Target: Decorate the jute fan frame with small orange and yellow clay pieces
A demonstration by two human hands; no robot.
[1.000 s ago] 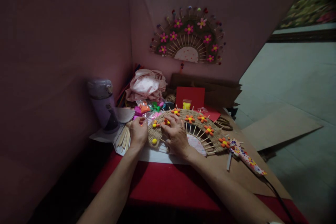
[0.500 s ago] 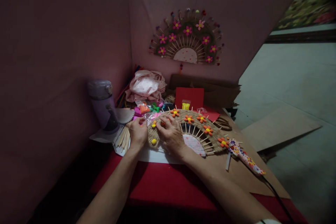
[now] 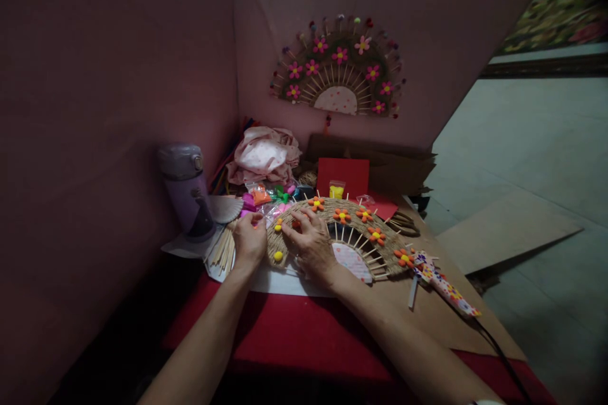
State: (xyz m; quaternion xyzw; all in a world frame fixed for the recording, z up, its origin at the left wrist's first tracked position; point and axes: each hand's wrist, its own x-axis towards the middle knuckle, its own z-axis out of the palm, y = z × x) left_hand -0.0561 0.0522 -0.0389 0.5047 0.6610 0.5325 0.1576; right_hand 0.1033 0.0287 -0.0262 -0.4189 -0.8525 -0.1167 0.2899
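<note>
A half-round fan (image 3: 354, 215) wrapped in twine, with thin sticks and orange clay flowers with yellow centres, lies on the table. My left hand (image 3: 251, 239) is closed at its left edge, and a small orange piece of clay shows at the fingertips. Over the left half of the fan rests my right hand (image 3: 312, 245), fingers apart and bent, fingertips beside a yellow centre (image 3: 278, 226) with a bit of orange by it. A bare yellow dot (image 3: 278, 256) sits lower down. An orange flower is partly hidden under my right fingers.
A lilac flask (image 3: 184, 193) and thin sticks (image 3: 222, 247) stand or lie at left. Behind are bagged coloured clay (image 3: 260, 193), crumpled cloth (image 3: 263, 155) and red card (image 3: 342, 176). A flower-patterned glue gun (image 3: 444, 285) with its cord lies right. Another fan (image 3: 337, 69) hangs on the panel.
My right fingertips have shifted very slightly at the yellow centre. My left hand and the fan stay almost still.
</note>
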